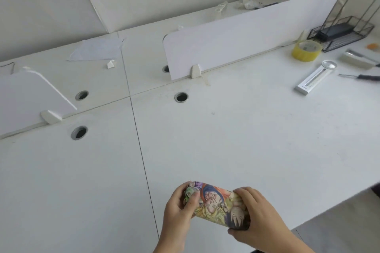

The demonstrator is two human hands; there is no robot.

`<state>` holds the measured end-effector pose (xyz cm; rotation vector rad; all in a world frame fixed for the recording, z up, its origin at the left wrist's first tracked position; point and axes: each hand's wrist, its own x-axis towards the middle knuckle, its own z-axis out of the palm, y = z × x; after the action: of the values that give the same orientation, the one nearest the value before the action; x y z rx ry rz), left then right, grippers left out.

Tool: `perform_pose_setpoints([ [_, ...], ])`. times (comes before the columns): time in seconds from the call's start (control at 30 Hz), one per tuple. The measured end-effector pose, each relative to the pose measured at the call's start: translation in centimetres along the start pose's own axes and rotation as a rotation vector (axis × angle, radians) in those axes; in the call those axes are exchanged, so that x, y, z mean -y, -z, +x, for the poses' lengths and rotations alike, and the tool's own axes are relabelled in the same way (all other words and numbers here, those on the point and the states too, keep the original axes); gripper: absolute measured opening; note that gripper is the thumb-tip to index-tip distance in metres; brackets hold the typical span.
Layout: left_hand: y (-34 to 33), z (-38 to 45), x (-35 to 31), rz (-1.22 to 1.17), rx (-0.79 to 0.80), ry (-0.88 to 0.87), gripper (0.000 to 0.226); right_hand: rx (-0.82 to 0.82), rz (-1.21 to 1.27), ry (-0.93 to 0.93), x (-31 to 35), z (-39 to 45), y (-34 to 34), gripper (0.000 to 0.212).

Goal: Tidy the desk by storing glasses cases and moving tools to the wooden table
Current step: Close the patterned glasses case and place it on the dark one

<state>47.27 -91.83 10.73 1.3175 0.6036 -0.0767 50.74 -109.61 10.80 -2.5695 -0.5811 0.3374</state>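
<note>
A glasses case (216,204) printed with colourful cartoon figures is held just above the white desk (236,139) near its front edge. My left hand (178,209) grips its left end and my right hand (259,220) wraps its right end. At the far right lie the tools: a black-handled screwdriver (362,77), a white bar with a round lens (315,78), a shiny metal piece (356,60) and a roll of yellow tape (306,50). A black glasses case (333,31) rests in a black wire basket (339,42).
A white divider panel (236,41) stands across the desk's back, another (26,92) at the left. Several round cable holes (181,97) dot the surface. Crumpled paper (96,50) lies at the back left. The desk's edge drops off at the lower right.
</note>
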Motion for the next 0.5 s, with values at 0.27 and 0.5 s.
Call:
perform_pose_setpoints([
  [0.27,-3.7,2.2,4.8,0.381,0.215,-0.104,0.039,-0.279,0.246,-0.586,-7.5,-9.8,-0.7,0.077],
  [0.5,-16.2,-1.3,10.2,0.471,0.354,-0.078,0.04,-0.085,0.643,-0.942,-16.3,-16.4,4.4,0.017],
])
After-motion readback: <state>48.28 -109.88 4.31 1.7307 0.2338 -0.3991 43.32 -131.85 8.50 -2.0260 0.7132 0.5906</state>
